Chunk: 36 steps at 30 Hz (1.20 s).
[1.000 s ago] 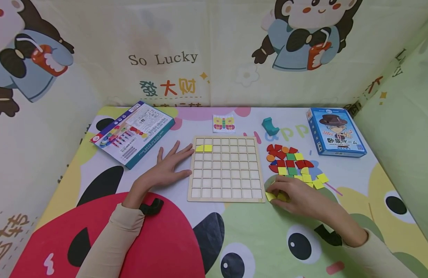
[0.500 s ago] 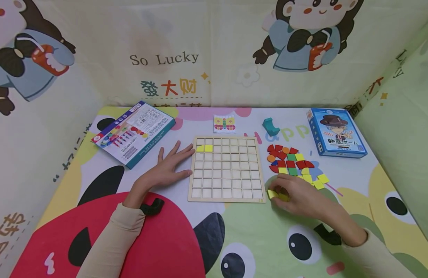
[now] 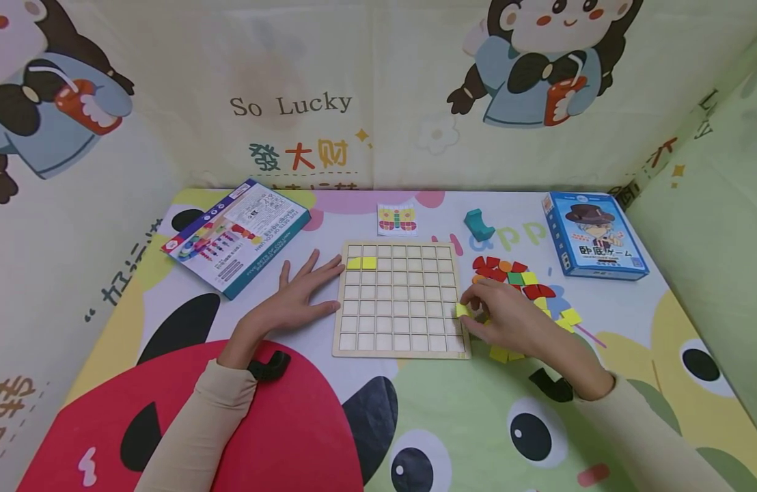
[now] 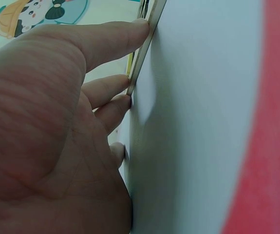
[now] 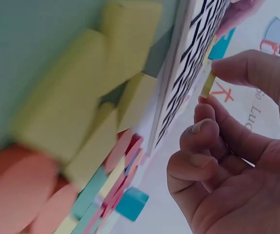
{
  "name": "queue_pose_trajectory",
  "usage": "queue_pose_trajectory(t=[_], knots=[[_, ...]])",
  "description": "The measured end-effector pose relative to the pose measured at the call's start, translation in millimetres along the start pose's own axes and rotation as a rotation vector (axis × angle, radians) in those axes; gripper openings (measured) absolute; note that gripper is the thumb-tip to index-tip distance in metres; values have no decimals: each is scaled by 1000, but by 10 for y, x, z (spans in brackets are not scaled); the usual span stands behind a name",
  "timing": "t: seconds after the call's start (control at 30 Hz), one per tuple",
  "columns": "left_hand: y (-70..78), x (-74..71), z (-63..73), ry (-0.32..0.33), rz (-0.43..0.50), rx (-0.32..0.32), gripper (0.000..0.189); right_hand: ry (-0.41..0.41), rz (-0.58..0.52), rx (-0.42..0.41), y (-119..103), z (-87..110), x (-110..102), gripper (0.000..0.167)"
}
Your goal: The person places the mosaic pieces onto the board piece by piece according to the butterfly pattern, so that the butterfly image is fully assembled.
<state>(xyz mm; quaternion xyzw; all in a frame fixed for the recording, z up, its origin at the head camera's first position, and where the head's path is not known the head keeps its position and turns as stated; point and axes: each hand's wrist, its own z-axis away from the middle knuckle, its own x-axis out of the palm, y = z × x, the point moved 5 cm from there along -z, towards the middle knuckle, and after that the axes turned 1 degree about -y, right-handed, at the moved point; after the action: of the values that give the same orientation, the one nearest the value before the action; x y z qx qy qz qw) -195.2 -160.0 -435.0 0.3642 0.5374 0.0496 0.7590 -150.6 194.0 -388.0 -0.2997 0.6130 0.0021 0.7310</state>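
A wooden grid board lies mid-table, with two yellow square tiles side by side in its upper left cells. My left hand rests with spread fingers along the board's left side; in the left wrist view, its thumb and fingertips meet the board's edge. Between thumb and index finger, my right hand pinches a yellow square tile at the board's right edge. Below and beside that hand are loose yellow tiles, partly hidden by it.
Red, green, orange and yellow pieces lie right of the board. Behind it are a butterfly picture card and a teal block. One box lies back left, a blue game box back right.
My right hand has lifted the pinched yellow tile from the near pile and moved up and left to the board's right edge. The left hand has stayed in place.
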Motion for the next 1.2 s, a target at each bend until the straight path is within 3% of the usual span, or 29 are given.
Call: queue_pose_trajectory(t=[0.37, 0.7, 1.2], knots=[[-7, 12, -11, -1, 2, -1, 81, 47, 8, -9, -167, -454, 30, 29], [-13, 5, -9, -7, 5, -1, 81, 34, -25, 9, -366, -812, 77, 32], [-39, 21, -24, -4, 16, 5, 80, 29, -24, -7, -556, -1204, 216, 29]])
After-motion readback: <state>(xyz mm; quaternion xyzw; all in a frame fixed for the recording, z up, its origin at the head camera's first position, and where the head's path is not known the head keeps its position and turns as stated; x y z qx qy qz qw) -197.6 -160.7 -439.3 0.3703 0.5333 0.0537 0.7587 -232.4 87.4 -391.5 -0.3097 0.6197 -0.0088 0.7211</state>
